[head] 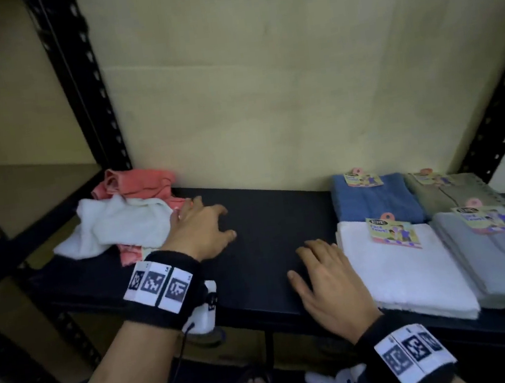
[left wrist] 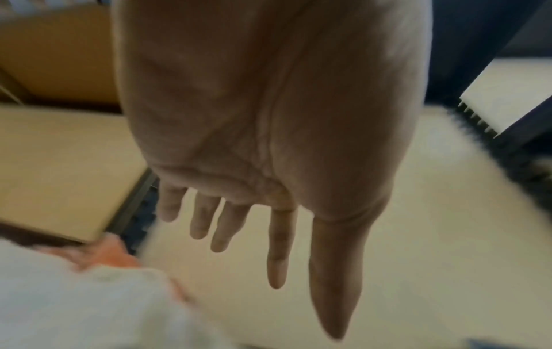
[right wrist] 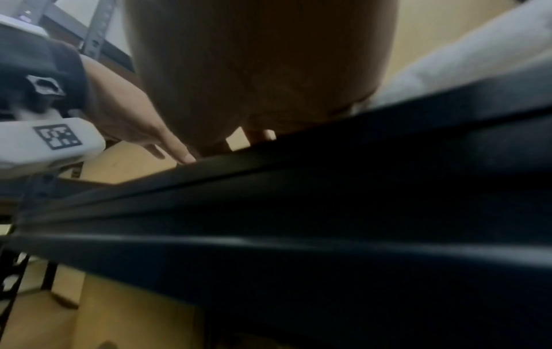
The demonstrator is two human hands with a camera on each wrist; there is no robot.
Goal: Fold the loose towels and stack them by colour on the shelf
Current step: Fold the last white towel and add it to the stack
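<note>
A loose white towel point(head: 116, 228) lies crumpled over a loose coral-pink towel point(head: 138, 181) at the left end of the black shelf point(head: 267, 221). My left hand point(head: 207, 222) hovers beside them with fingers spread, its far fingers brushing the heap. In the left wrist view the fingers point(left wrist: 278, 248) hang straight above the white towel point(left wrist: 74, 307) and pink towel point(left wrist: 110, 255). My right hand point(head: 314, 263) rests flat on the shelf, holding nothing, just left of the folded white stack point(head: 407, 274). In the right wrist view its palm point(right wrist: 256, 70) is dark.
Folded blue point(head: 373, 202), beige point(head: 446, 196) and grey point(head: 501, 262) stacks with paper tags fill the shelf's right end. Black slotted uprights point(head: 82, 85) stand at both sides. A cream wall point(head: 264, 94) backs the shelf. The front rail point(right wrist: 328, 189) runs under my right wrist.
</note>
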